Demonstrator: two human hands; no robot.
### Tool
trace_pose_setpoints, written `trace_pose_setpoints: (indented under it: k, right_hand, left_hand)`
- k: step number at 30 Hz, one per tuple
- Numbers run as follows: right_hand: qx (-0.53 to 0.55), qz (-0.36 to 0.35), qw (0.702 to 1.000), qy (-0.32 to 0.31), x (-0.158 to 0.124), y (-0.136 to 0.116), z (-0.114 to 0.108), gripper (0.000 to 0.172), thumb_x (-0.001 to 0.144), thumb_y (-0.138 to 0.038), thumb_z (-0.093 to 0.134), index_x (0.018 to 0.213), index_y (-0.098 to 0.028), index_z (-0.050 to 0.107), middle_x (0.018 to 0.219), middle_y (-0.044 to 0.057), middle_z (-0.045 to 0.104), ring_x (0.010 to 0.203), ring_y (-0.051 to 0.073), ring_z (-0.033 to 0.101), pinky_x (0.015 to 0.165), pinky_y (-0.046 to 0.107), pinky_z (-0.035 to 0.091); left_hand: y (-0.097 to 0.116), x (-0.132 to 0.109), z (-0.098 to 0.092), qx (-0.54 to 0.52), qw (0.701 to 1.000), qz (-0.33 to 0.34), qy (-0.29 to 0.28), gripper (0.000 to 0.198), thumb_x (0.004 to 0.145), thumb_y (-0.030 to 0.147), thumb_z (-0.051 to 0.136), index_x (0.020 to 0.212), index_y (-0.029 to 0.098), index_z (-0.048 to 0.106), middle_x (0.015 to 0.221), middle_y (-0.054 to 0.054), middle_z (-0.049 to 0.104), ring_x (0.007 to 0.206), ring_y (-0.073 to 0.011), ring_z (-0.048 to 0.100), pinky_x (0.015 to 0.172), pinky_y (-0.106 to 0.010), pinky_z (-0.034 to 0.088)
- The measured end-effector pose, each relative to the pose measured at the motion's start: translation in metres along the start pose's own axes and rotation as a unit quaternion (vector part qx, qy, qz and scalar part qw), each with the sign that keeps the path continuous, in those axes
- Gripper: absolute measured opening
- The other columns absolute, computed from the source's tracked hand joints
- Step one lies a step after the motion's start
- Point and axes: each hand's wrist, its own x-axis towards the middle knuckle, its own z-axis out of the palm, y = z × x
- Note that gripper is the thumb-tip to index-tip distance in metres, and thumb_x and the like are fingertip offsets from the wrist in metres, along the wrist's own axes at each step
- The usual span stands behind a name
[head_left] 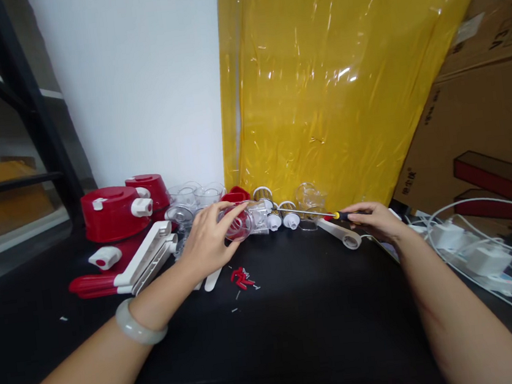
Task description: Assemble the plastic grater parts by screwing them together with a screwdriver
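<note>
My left hand (208, 240) is closed around a clear plastic housing (243, 221) with a red part inside, holding it down on the black table (298, 323). My right hand (372, 219) grips the yellow and black handle of a screwdriver (314, 213). Its metal shaft points left, with the tip at the clear housing's right end. A pale bangle (137, 326) is on my left wrist. A small heap of red bits and screws (242, 278) lies just in front of my left hand.
Red lidded containers (113, 211) and white handles (148, 260) sit at the left. Clear cups (196, 194) and small white parts (291, 220) line the wall. Yellow plastic sheet (330, 78) and cardboard boxes (480, 129) stand behind; white cables and adapters (480, 253) lie at the right.
</note>
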Motion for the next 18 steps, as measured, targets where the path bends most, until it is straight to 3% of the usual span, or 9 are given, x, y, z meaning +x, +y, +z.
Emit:
trace_pose_setpoints:
  k: [18]
  right_hand:
    - [-0.016, 0.001, 1.0, -0.019, -0.0027, -0.0059, 0.0045, 0.048, 0.05, -0.046, 0.089, 0.089, -0.019, 0.079, 0.075, 0.006, 0.073, 0.055, 0.012, 0.059, 0.05, 0.024, 0.044]
  left_hand:
    - [0.0026, -0.0013, -0.0014, 0.036, 0.998, 0.051, -0.007, 0.06, 0.084, 0.02, 0.063, 0.142, 0.023, 0.045, 0.129, -0.014, 0.053, 0.122, -0.0308, 0.05, 0.107, -0.055, 0.036]
